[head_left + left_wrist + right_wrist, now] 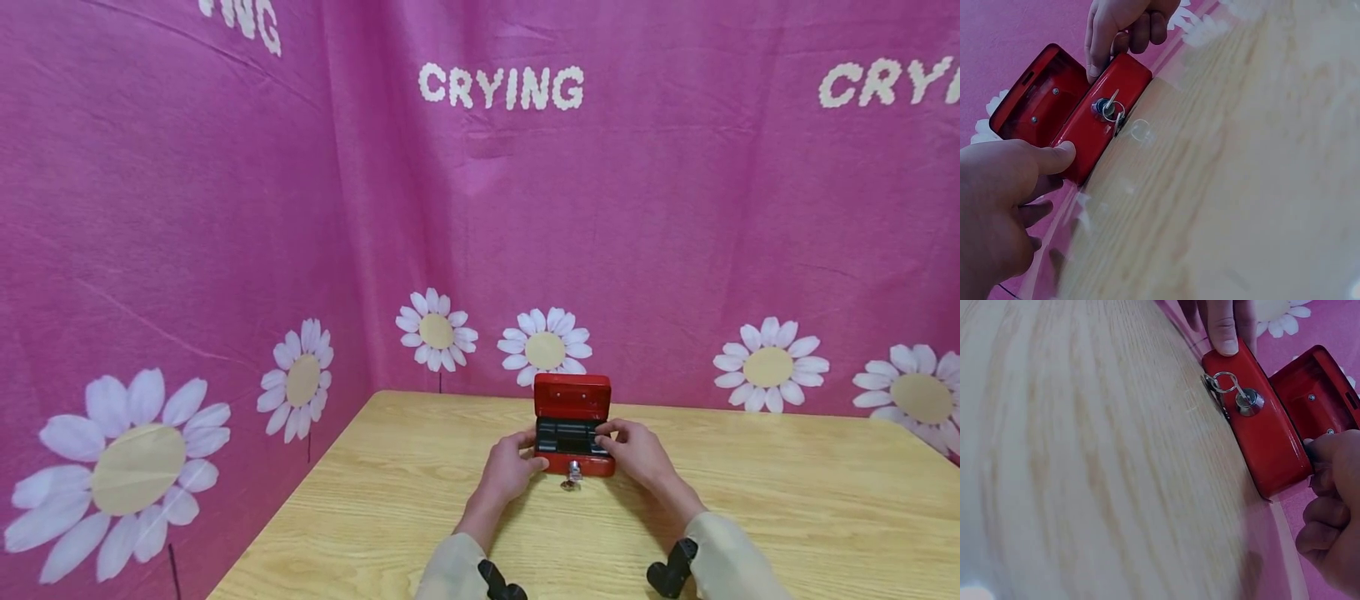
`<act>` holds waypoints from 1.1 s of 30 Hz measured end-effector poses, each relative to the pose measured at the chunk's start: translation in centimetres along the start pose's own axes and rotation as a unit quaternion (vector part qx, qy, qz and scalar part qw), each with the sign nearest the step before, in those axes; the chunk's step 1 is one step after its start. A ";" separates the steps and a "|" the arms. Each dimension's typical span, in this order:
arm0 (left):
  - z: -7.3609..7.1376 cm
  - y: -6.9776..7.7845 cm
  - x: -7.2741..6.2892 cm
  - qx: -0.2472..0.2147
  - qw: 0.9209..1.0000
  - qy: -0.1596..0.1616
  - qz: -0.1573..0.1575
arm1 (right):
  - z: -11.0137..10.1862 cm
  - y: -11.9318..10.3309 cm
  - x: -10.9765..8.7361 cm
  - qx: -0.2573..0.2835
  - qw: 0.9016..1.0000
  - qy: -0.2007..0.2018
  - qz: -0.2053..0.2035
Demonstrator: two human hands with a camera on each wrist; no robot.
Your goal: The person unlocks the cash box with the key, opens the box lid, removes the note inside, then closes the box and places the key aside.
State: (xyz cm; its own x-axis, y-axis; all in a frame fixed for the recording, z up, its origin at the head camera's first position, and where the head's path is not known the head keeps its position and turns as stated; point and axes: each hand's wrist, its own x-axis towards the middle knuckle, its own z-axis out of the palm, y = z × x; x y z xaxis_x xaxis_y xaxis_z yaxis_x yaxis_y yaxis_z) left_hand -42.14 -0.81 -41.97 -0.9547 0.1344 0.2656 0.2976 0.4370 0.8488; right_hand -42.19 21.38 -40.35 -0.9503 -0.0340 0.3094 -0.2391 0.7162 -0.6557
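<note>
A small red cash box (pixel 577 464) stands on the table with its lid (pixel 572 397) raised at the back. Inside lies a black compartment tray (pixel 566 433). Keys on a ring (pixel 1225 381) hang from the lock (pixel 1249 402) on the front, one key in the lock. My left hand (pixel 510 468) grips the box's left end, the thumb on the front face and the fingers along the side. With curled fingers, my right hand (pixel 637 450) reaches over the right rim, thumb and forefinger pinching at the tray's right end. What lies between those fingertips is largely hidden.
The light wooden table (pixel 360 500) ends behind the box at a pink cloth (pixel 645 250) printed with daisies and lettering. Another cloth side hangs along the table's left edge. Black devices (pixel 672 569) are strapped to both wrists over pale sleeves (pixel 731 554).
</note>
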 end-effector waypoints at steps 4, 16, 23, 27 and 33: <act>0.0 0.0 0.1 -0.001 1.000 0.003 -0.003 | 0.0 0.0 0.0 0.000 1.000 -0.002 0.002; 0.3 0.0 0.3 -0.019 1.000 0.004 -0.006 | 0.3 0.9 0.2 -0.007 1.000 -0.007 0.013; 0.3 0.0 0.2 -0.033 0.999 -0.001 -0.022 | 0.0 0.7 0.5 -0.015 1.000 -0.004 -0.006; 0.3 0.2 0.1 -0.024 1.000 0.000 -0.020 | 0.1 0.7 0.6 -0.022 1.000 -0.009 -0.013; 0.3 0.1 0.2 -0.015 1.000 0.006 -0.020 | 0.7 0.6 0.6 -0.024 1.000 -0.003 -0.016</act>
State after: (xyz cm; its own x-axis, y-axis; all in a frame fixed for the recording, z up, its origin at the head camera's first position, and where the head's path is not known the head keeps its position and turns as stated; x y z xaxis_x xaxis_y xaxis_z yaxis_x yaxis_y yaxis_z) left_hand -42.28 -0.46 -41.93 -0.9659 0.1063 0.2360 0.2588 0.4155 0.8720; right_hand -43.08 21.33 -41.03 -0.9437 -0.0612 0.3251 -0.2593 0.7470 -0.6122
